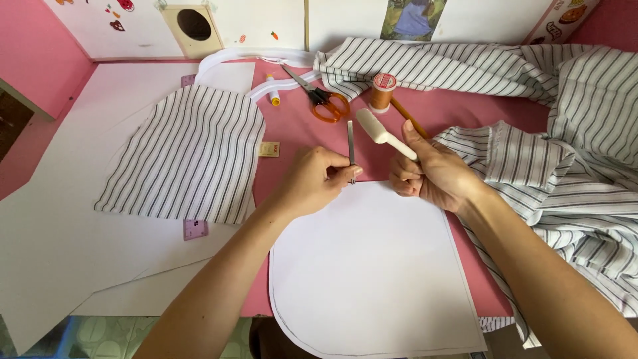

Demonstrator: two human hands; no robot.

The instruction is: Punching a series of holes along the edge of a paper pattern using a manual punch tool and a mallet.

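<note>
While the left hand (318, 178) pinched a thin metal strip (350, 142) upright, the right hand (428, 174) gripped a white spatula-shaped tool (384, 135) (and a pencil (407, 116)). Both hovered at the far edge of a white paper pattern (372, 272).

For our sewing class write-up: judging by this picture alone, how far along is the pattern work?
Done: a striped piece lies cut to a rounded shape, and the white pattern has a drawn outline. In hand: the left hand holds a thin metal strip upright at the pattern's top edge; the right hand grips a white tool. Left: the remaining striped cloth lies bunched and uncut; scissors and thread spool sit unused.
</note>
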